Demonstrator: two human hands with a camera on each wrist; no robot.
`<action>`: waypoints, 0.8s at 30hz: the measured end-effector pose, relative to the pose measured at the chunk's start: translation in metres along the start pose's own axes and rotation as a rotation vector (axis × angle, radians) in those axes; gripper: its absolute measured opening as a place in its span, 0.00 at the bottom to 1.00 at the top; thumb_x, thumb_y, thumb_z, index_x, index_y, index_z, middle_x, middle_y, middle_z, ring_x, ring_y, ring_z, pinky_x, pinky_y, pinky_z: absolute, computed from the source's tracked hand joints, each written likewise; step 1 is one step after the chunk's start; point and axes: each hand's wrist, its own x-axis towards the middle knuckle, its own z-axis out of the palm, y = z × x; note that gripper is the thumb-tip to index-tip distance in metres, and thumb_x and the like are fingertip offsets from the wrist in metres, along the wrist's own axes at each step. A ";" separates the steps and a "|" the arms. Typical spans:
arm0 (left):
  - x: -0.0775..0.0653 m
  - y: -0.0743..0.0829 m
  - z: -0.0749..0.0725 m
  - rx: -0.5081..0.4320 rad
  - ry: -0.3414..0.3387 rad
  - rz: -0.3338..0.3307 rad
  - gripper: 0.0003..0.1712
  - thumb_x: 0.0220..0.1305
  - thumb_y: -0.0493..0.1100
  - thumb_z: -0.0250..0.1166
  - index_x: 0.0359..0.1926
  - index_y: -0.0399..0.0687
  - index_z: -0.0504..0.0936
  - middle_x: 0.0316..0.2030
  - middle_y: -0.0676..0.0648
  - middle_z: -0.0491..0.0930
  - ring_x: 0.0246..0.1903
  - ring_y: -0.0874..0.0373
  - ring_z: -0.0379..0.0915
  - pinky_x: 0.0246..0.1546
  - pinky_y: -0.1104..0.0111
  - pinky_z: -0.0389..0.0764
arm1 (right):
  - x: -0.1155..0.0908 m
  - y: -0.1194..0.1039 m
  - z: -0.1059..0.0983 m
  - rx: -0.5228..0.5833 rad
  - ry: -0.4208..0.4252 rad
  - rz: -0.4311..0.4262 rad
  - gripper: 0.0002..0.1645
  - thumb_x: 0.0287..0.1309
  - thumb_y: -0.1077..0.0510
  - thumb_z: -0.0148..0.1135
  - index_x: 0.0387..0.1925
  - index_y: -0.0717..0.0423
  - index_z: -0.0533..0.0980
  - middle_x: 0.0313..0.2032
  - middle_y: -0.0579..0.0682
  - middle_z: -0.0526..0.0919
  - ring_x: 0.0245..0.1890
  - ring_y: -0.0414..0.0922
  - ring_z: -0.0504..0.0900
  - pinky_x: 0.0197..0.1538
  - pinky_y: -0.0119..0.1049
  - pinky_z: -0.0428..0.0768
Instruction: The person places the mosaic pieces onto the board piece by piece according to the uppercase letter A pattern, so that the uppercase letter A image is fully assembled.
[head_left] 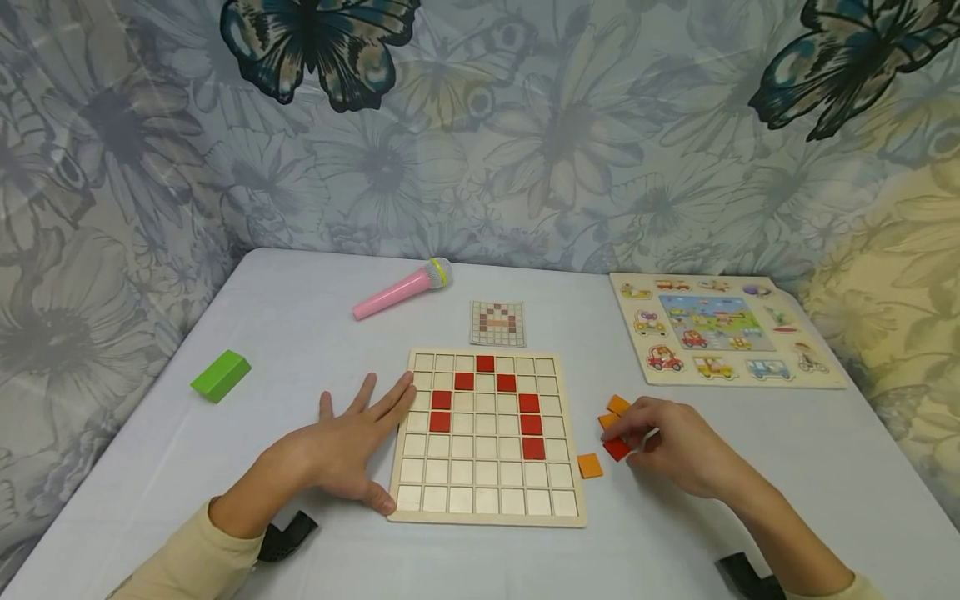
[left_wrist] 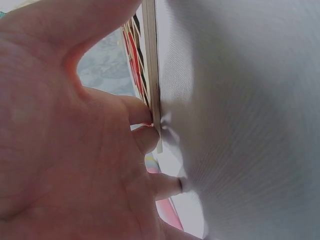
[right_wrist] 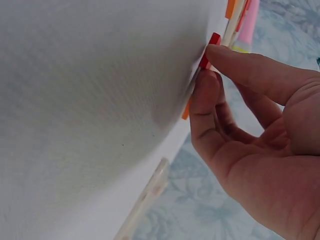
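A square wooden grid board [head_left: 487, 520] lies on the table with several red tiles [head_left: 531, 425] set in its cells, forming part of an arch. My left hand [head_left: 341, 446] rests at the board's left edge, fingers spread, with the thumb at the near corner and fingertips along the side. To the right of the board, my right hand [head_left: 675, 442] pinches a loose red tile [right_wrist: 211, 50] at the tabletop between thumb and fingers. Orange tiles [head_left: 618, 405] lie just beyond those fingertips, partly hidden. Another orange tile [head_left: 590, 466] lies by the board's right edge.
A small pattern card [head_left: 498, 323] lies behind the board. A pink toy microphone [head_left: 397, 293] is at the back, a green block [head_left: 221, 376] at the left. A picture puzzle board [head_left: 727, 329] lies back right. Patterned fabric [head_left: 525, 167] hangs behind the table.
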 end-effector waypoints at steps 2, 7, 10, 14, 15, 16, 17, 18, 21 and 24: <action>0.000 0.000 0.000 -0.002 0.000 -0.003 0.82 0.41 0.70 0.81 0.85 0.50 0.40 0.85 0.52 0.28 0.82 0.31 0.26 0.61 0.15 0.38 | 0.000 0.000 0.001 -0.001 -0.005 0.005 0.22 0.47 0.73 0.75 0.40 0.46 0.89 0.37 0.42 0.82 0.37 0.41 0.77 0.39 0.30 0.83; -0.001 -0.001 0.002 -0.007 0.002 -0.006 0.83 0.40 0.70 0.82 0.85 0.50 0.40 0.85 0.52 0.28 0.82 0.31 0.26 0.61 0.15 0.38 | -0.002 -0.002 0.004 -0.018 -0.003 0.007 0.20 0.48 0.72 0.76 0.38 0.44 0.89 0.37 0.41 0.82 0.36 0.41 0.77 0.38 0.29 0.82; -0.001 -0.001 0.002 0.001 0.001 -0.004 0.82 0.40 0.70 0.82 0.85 0.50 0.40 0.85 0.52 0.28 0.82 0.31 0.26 0.61 0.15 0.38 | -0.002 -0.004 0.005 -0.033 0.008 -0.004 0.19 0.47 0.71 0.78 0.36 0.44 0.88 0.37 0.41 0.83 0.35 0.39 0.78 0.37 0.29 0.82; 0.000 -0.001 0.001 0.014 0.002 0.001 0.82 0.41 0.71 0.81 0.85 0.50 0.40 0.85 0.52 0.28 0.82 0.31 0.27 0.61 0.15 0.39 | -0.004 -0.005 0.005 -0.060 0.020 -0.020 0.19 0.46 0.71 0.77 0.35 0.44 0.88 0.36 0.39 0.83 0.33 0.36 0.77 0.36 0.29 0.82; 0.000 -0.001 0.001 0.016 0.003 0.001 0.82 0.41 0.71 0.81 0.85 0.50 0.40 0.85 0.52 0.28 0.82 0.31 0.27 0.61 0.15 0.40 | -0.004 -0.006 0.005 -0.068 0.021 -0.023 0.19 0.45 0.71 0.77 0.35 0.44 0.88 0.36 0.39 0.83 0.33 0.36 0.77 0.35 0.30 0.82; 0.000 -0.001 0.001 0.016 0.002 0.001 0.82 0.41 0.71 0.81 0.85 0.50 0.40 0.85 0.52 0.27 0.82 0.31 0.27 0.61 0.15 0.40 | -0.004 -0.006 0.005 -0.076 0.021 -0.024 0.20 0.45 0.71 0.77 0.35 0.44 0.88 0.35 0.38 0.83 0.33 0.36 0.77 0.35 0.29 0.82; 0.000 -0.001 0.001 0.016 0.002 0.001 0.82 0.41 0.71 0.81 0.85 0.50 0.40 0.85 0.52 0.27 0.82 0.31 0.26 0.61 0.15 0.39 | -0.004 -0.006 0.005 -0.083 0.020 -0.023 0.20 0.45 0.71 0.77 0.35 0.44 0.88 0.35 0.38 0.83 0.33 0.36 0.77 0.35 0.29 0.82; 0.000 -0.001 0.000 0.017 0.002 0.000 0.83 0.41 0.71 0.81 0.85 0.50 0.40 0.85 0.52 0.27 0.82 0.31 0.26 0.61 0.15 0.39 | -0.004 -0.006 0.005 -0.090 0.020 -0.022 0.20 0.45 0.71 0.77 0.35 0.44 0.89 0.34 0.38 0.82 0.33 0.36 0.76 0.34 0.29 0.81; 0.000 -0.001 0.000 0.017 -0.002 -0.005 0.83 0.41 0.71 0.81 0.85 0.50 0.40 0.85 0.52 0.27 0.82 0.31 0.26 0.61 0.15 0.39 | -0.004 -0.007 0.005 -0.100 0.015 -0.021 0.20 0.45 0.71 0.77 0.36 0.44 0.89 0.34 0.37 0.82 0.33 0.36 0.76 0.34 0.29 0.80; 0.001 -0.001 0.000 0.017 -0.002 -0.010 0.82 0.41 0.71 0.81 0.85 0.50 0.40 0.85 0.52 0.27 0.82 0.31 0.26 0.61 0.15 0.40 | -0.004 -0.007 0.004 -0.102 0.012 -0.025 0.20 0.45 0.71 0.78 0.36 0.44 0.89 0.33 0.37 0.82 0.32 0.36 0.76 0.34 0.29 0.80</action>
